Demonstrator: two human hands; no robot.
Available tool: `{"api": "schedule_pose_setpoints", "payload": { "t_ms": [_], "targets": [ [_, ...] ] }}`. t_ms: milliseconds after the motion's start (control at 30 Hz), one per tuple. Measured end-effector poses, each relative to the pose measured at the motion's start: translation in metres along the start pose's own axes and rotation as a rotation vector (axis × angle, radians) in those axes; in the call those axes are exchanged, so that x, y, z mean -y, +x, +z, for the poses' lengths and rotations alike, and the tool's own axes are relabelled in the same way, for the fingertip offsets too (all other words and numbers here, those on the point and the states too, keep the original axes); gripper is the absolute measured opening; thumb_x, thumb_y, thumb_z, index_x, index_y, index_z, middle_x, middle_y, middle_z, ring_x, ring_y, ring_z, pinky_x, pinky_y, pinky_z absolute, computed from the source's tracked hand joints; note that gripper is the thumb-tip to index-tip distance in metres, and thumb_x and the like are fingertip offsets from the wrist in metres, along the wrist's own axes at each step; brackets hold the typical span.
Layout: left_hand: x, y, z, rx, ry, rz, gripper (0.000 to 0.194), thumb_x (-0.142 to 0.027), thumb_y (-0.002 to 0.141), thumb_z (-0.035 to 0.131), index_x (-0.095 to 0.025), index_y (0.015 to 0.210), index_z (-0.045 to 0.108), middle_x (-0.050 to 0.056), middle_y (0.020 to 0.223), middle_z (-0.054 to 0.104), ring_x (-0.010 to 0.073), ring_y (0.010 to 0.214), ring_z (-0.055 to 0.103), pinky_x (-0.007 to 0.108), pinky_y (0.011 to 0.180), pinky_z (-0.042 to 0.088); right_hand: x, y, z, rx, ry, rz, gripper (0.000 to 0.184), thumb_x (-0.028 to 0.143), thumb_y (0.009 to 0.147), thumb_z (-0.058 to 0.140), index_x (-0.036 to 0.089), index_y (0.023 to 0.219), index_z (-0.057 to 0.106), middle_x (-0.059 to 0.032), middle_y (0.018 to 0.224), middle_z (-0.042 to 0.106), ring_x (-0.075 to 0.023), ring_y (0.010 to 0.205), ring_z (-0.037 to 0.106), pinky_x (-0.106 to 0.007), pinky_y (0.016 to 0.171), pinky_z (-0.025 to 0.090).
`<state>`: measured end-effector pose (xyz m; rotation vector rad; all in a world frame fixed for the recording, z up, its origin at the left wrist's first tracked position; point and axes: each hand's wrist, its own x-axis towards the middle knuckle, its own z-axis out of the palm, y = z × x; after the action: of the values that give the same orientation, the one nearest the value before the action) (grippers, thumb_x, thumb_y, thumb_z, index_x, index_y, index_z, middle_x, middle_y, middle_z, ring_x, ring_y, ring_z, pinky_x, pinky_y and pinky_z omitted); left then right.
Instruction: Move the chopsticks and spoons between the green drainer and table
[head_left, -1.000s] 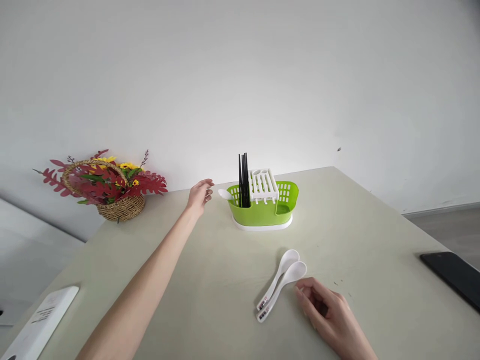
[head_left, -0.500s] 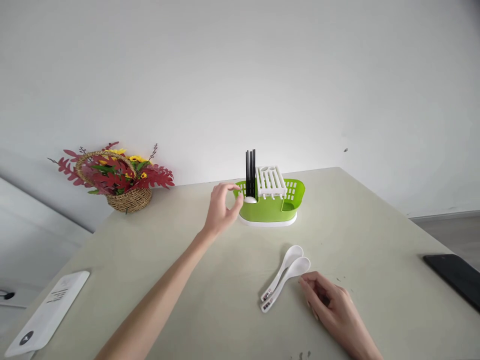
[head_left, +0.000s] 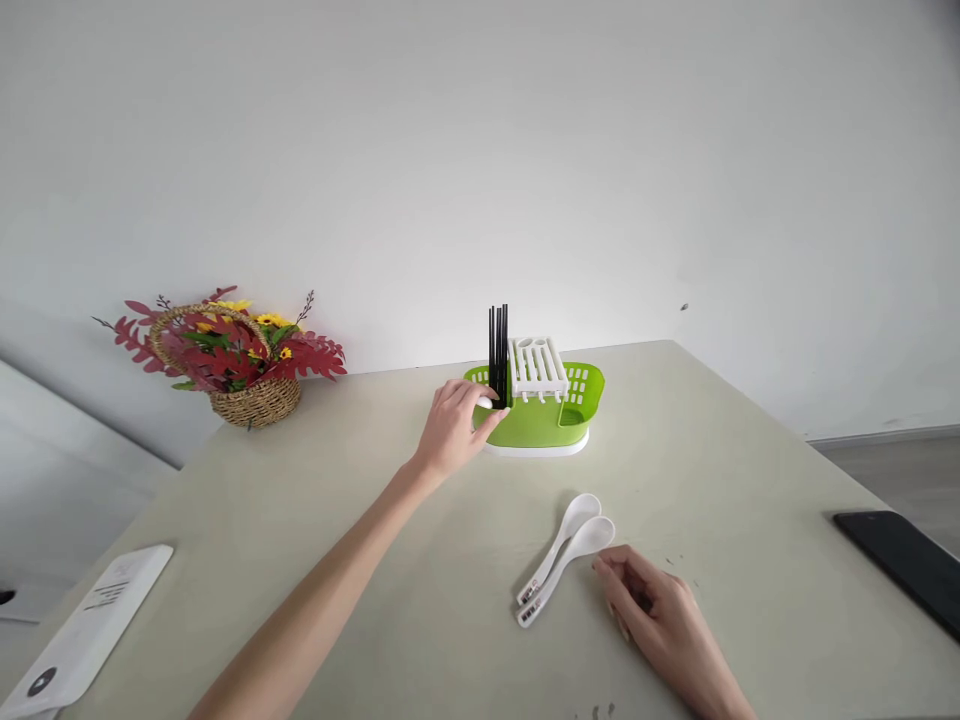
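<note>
My left hand reaches to the left end of a green utensil caddy. Its thumb and fingers close around the white head of a spoon, most of which is hidden. Right beside those fingertips, several black chopsticks stand upright in the caddy. My right hand rests on the table, loosely curled, with nothing visible in it. Just left of its fingertips lie two white spoons, the nearer spoon side by side with the farther spoon, handles toward me.
A white slotted rack with hooks tops the caddy. Back left on the table is a wicker basket of red and yellow flowers. A white flat object lies at the left edge, a black phone at the right.
My left hand has moved slightly right and closed its fingers at the spoon head in the caddy. My right hand stays by the two spoons. The view has shifted slightly.
</note>
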<state>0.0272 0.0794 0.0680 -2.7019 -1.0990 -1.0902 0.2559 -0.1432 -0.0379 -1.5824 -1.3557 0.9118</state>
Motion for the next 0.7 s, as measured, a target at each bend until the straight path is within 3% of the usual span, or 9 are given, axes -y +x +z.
{"api": "schedule_pose_setpoints", "payload": {
  "t_ms": [233, 500, 700],
  "targets": [
    [0.017, 0.003, -0.016, -0.038, 0.021, -0.022, 0.013, -0.024, 0.103, 0.055, -0.024, 0.106, 0.069, 0.003, 0.11, 0.077, 0.0239, 0.113, 0.063, 0.044, 0.106, 0.047, -0.009, 0.001, -0.001, 0.015, -0.035, -0.023, 0.043, 0.062, 0.101, 0.052, 0.023, 0.088, 0.066, 0.0043, 0.062, 0.047, -0.0135, 0.056, 0.042, -0.024, 0.056, 0.038],
    [0.042, 0.021, -0.014, -0.028, 0.091, -0.083, 0.02, -0.017, 0.1, 0.054, -0.024, 0.108, 0.072, 0.006, 0.123, 0.074, 0.0274, 0.124, 0.059, 0.048, 0.109, 0.046, -0.009, 0.001, 0.0, 0.008, -0.039, -0.025, 0.043, 0.062, 0.1, 0.051, 0.024, 0.087, 0.066, 0.0043, 0.061, 0.046, -0.0136, 0.055, 0.043, -0.024, 0.055, 0.038],
    [0.041, 0.028, -0.012, -0.023, 0.125, -0.094, 0.023, -0.013, 0.098, 0.055, -0.024, 0.109, 0.071, 0.008, 0.129, 0.069, 0.0284, 0.129, 0.055, 0.049, 0.111, 0.046, -0.006, 0.002, -0.001, 0.028, -0.047, -0.008, 0.044, 0.063, 0.1, 0.05, 0.024, 0.088, 0.066, 0.0043, 0.062, 0.047, -0.0139, 0.056, 0.044, -0.024, 0.056, 0.039]
  ]
}}
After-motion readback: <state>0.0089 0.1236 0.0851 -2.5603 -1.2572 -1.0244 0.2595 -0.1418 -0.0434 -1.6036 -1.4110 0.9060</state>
